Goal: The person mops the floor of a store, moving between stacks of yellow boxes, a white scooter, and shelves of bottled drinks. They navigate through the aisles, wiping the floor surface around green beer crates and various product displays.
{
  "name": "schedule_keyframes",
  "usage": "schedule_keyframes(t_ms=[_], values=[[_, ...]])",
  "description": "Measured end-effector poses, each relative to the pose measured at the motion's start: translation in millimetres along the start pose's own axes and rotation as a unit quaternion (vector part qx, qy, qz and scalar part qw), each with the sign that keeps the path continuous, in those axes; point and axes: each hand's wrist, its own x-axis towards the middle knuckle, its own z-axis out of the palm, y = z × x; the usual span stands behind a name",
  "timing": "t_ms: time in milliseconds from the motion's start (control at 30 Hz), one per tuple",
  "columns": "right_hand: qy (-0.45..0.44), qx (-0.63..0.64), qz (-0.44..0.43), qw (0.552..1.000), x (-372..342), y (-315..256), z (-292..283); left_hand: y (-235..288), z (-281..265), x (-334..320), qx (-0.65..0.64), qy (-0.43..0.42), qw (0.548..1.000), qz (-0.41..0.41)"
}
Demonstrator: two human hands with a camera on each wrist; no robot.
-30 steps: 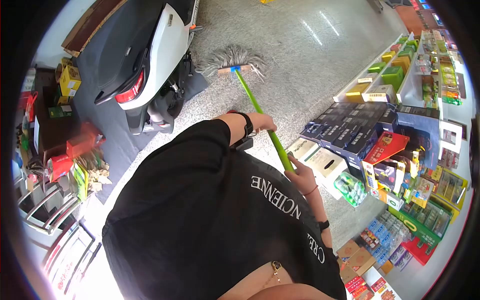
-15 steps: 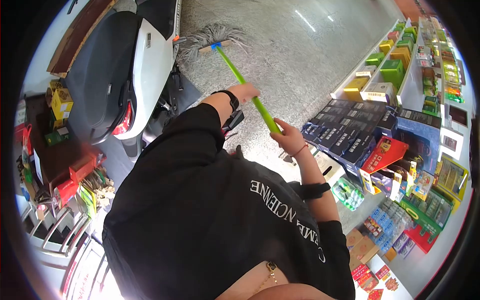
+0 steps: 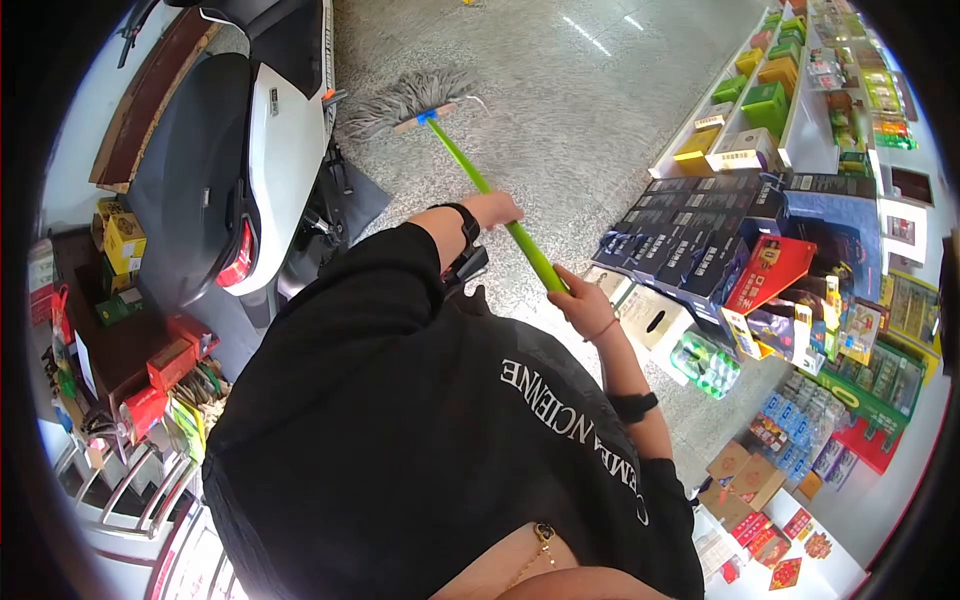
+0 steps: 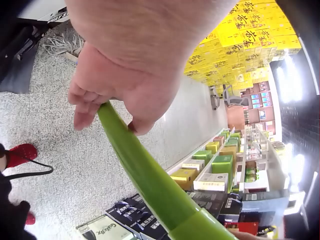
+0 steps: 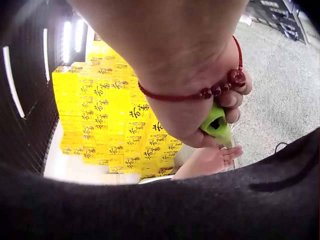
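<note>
A mop lies across the view ahead of me, its grey string head [image 3: 415,100] spread on the speckled floor beside the scooter. From its blue joint, the green handle [image 3: 462,160] slants back toward my body. My left hand [image 3: 493,210] grips this handle partway along, thumb and fingers wrapped round it in the left wrist view. Nearer my chest, my right hand [image 3: 587,305] holds the handle's top end. In the right wrist view the hollow green end [image 5: 216,122] pokes out of that hand, below a red beaded bracelet [image 5: 220,90].
A white and black scooter [image 3: 285,170] stands left of the mop. Stacked dark boxes [image 3: 690,230] and a bottle pack [image 3: 705,362] sit on the right, with shelves [image 3: 800,130] behind. Yellow cartons [image 5: 105,110] are piled high. A desk with boxes [image 3: 125,240] is at left.
The mop head has slid forward, away from my body, along the scooter's side. Both hands have reached farther out with the handle, keeping their grip; little differs in the last half second.
</note>
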Motion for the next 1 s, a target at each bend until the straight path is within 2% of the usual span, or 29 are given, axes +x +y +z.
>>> schedule_keyframes(t_ms=[33,167,200,300,367,433,467,600,700,767,867,967,1000], values=[[-0.003,0.002,0.017,1.0,-16.2,10.4,1.2,7.0,14.8,-6.4,0.003,0.002,1.0,0.002],[-0.003,0.011,0.03,0.999,-85.7,70.3,13.7,35.8,100.5,-26.3,0.077,-0.073,0.994,0.012],[0.03,-0.03,-0.02,0.999,-105.3,89.7,19.6,42.0,122.7,-30.6,0.107,-0.1,0.989,0.017],[0.017,-0.035,-0.006,0.999,-161.9,145.0,30.8,65.4,192.7,-54.8,0.106,-0.148,0.983,0.001],[0.039,-0.007,-0.018,0.999,-197.0,186.8,39.8,84.4,229.4,-71.2,0.115,-0.177,0.977,0.003],[0.033,0.097,0.013,0.995,-232.0,218.5,42.2,103.9,259.8,-87.8,0.121,-0.205,0.971,0.005],[0.056,0.116,-0.001,0.992,-245.4,236.9,46.6,113.8,271.7,-95.2,0.125,-0.23,0.965,0.011],[0.077,0.159,0.003,0.984,-297.7,263.1,44.9,148.1,309.0,-123.6,0.133,-0.288,0.948,0.007],[0.08,0.18,0.029,0.98,-329.7,251.8,35.3,158.1,330.4,-120.7,0.161,-0.334,0.928,0.024],[0.109,0.142,0.028,0.983,-345.1,243.3,32.5,161.9,346.7,-117.7,0.162,-0.35,0.922,0.034],[0.155,0.175,-0.02,0.972,-342.9,273.3,48.7,170.9,345.6,-126.7,0.155,-0.364,0.918,0.02],[0.121,0.181,0.032,0.976,-339.5,277.1,48.0,158.9,354.9,-103.8,0.159,-0.37,0.915,0.022],[0.12,0.185,0.015,0.975,-334.8,277.9,49.6,156.2,355.0,-100.1,0.158,-0.365,0.917,0.025]])
